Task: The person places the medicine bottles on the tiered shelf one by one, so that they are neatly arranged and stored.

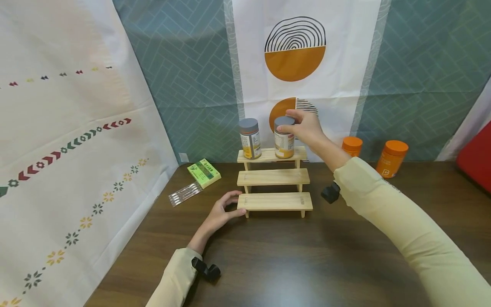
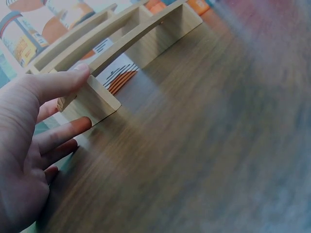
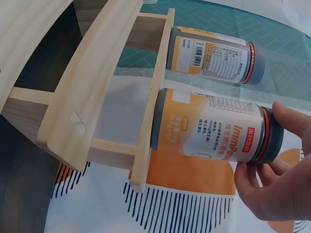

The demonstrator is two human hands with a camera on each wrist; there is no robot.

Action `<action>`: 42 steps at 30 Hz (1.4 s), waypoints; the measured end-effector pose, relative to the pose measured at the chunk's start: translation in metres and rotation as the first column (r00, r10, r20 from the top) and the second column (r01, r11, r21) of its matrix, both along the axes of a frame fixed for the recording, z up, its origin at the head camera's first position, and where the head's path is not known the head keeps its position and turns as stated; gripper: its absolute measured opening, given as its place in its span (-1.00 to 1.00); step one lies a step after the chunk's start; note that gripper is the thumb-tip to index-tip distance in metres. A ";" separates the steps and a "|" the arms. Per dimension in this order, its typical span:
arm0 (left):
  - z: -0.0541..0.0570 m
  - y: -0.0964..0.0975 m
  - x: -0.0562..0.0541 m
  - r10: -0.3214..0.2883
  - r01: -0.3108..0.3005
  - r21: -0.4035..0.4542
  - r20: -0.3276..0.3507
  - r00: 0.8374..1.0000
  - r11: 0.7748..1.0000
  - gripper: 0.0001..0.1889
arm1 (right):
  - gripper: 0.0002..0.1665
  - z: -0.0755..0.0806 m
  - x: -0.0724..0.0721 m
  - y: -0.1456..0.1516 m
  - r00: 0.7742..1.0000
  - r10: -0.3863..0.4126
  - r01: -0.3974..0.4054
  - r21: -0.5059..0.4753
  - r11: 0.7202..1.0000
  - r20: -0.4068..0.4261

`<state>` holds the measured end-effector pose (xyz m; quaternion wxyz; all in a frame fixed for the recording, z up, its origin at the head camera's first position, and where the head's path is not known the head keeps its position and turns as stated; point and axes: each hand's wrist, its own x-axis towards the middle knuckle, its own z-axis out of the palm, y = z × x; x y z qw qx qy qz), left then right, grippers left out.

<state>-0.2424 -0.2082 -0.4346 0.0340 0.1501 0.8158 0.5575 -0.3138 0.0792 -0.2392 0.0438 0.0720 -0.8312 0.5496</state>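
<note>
A three-step wooden rack (image 1: 273,177) stands on the dark table. Two grey-lidded supplement bottles are on its top step: one bottle (image 1: 251,140) at the left, the other bottle (image 3: 209,126) at the right. My right hand (image 1: 307,128) grips the right bottle by its lid, thumb on one side and fingers on the other; the bottle's base is at the top step. With the thumb on the bottom step's left end and a finger behind it, my left hand (image 1: 222,212) holds the rack; its other fingers show loose below in the left wrist view.
Two orange-lidded jars, a nearer jar (image 1: 392,158) and a second jar (image 1: 351,146), stand right of the rack behind my right forearm. Left lie a green-yellow box (image 1: 204,173) and a clear pack of thin sticks (image 1: 185,194). A red object (image 1: 477,157) is at the far right.
</note>
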 end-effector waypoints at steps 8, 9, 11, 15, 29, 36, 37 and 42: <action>0.000 0.000 0.000 -0.001 0.001 0.006 0.004 1.000 1.000 -0.38 | -0.20 -0.006 -0.003 -0.002 0.999 0.016 -0.014 0.041 0.999 -0.029; 0.000 0.000 0.000 -0.002 0.002 0.006 0.004 1.000 1.000 -0.38 | -0.19 -0.007 -0.003 -0.002 0.999 0.018 -0.017 0.044 0.999 -0.030; 0.000 0.000 -0.001 -0.003 0.003 0.007 0.005 1.000 1.000 -0.38 | -0.19 -0.008 -0.003 -0.002 0.999 0.024 -0.022 0.058 0.998 -0.031; -0.001 0.000 -0.001 -0.006 0.006 0.007 0.007 1.000 1.000 -0.39 | -0.19 -0.009 -0.002 0.000 0.998 0.042 -0.039 0.076 0.996 -0.042; -0.001 0.001 -0.001 -0.006 0.006 0.016 0.007 1.000 1.000 -0.39 | -0.17 -0.009 -0.001 0.002 0.997 0.063 -0.056 0.129 0.990 -0.052; -0.001 0.002 0.000 -0.010 0.010 0.014 0.005 1.000 1.000 -0.40 | -0.13 -0.004 -0.002 0.011 0.997 0.078 -0.076 0.063 0.995 -0.028; -0.001 0.002 0.000 -0.008 0.008 0.015 0.005 1.000 1.000 -0.40 | -0.13 -0.004 -0.002 0.013 0.997 0.077 -0.075 0.056 0.996 -0.027; 0.000 0.001 0.001 0.008 -0.008 0.008 0.002 1.000 1.000 -0.40 | -0.12 -0.005 -0.002 0.022 0.996 0.086 -0.085 0.046 0.995 -0.020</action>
